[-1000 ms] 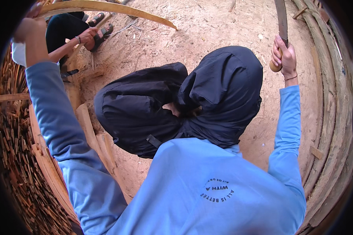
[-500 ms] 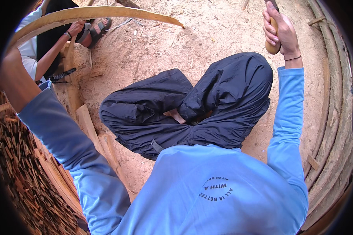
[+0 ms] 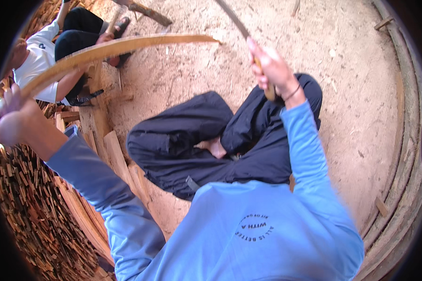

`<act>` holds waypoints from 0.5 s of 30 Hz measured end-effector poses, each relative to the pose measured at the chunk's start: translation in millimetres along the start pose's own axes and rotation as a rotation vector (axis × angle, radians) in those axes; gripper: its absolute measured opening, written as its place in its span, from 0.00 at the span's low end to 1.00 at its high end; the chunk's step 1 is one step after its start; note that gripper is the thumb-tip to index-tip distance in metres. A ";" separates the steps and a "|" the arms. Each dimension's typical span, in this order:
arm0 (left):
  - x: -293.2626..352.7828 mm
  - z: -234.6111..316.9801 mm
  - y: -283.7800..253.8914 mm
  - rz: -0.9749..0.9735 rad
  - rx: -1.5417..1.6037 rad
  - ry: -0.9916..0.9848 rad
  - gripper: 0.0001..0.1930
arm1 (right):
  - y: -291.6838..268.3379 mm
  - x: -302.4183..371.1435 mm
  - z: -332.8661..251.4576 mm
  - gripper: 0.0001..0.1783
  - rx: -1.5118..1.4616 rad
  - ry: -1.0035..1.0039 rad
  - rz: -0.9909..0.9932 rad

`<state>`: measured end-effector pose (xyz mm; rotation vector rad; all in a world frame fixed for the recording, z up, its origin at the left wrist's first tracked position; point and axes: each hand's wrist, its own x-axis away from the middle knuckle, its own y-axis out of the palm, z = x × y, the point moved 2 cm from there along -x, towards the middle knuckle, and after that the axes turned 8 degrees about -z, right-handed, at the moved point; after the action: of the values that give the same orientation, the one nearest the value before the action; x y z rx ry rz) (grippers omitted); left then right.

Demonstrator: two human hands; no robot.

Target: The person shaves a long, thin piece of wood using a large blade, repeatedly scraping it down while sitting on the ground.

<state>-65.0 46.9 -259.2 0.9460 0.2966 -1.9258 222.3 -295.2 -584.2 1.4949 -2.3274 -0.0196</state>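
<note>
The long wooden strip arcs across the top of the view from about nine o'clock toward twelve, its near end clenched in the left hand and its far tip free in the air; the right hand, up at one o'clock, is wrapped tight round the wooden handle of a long blade raised just beside that tip and not touching it. By my reckoning the trimming is only part done; split slats lie stacked at eight o'clock, chips dot the sandy ground, and a second person in a white shirt sits at ten o'clock.
</note>
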 end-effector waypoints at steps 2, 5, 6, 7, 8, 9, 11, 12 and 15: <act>14.8 11.3 -1.3 0.017 0.012 0.006 0.18 | -2.1 4.0 15.5 0.30 -0.064 0.079 -0.003; 46.2 28.9 -1.5 0.030 0.055 0.014 0.19 | -1.8 5.3 36.0 0.33 -0.055 0.157 0.075; 60.5 34.3 0.4 0.028 0.052 0.008 0.19 | 2.5 7.5 38.7 0.34 -0.050 0.184 0.103; 73.3 39.5 -1.5 -0.003 0.139 -0.013 0.19 | 8.3 9.3 38.5 0.35 -0.030 0.206 0.099; 85.4 44.2 -3.9 -0.037 0.227 -0.030 0.19 | 13.9 9.7 37.9 0.35 -0.008 0.224 0.096; 98.4 49.5 -3.5 -0.116 0.287 -0.061 0.19 | 17.8 9.9 42.3 0.36 -0.017 0.234 0.071; 122.3 56.8 -0.6 -0.059 0.376 -0.070 0.18 | 30.4 14.3 43.9 0.34 -0.007 0.242 0.030; 132.0 60.4 3.9 -0.005 0.430 -0.082 0.17 | 38.5 17.7 42.4 0.33 0.016 0.236 -0.001; 147.4 63.9 3.6 -0.005 0.499 -0.117 0.16 | 61.3 29.3 43.2 0.36 0.177 0.181 0.005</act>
<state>-132.3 -85.0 -321.7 1.1409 -0.2646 -2.0928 144.3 -302.3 -602.8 1.5033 -2.2355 0.3173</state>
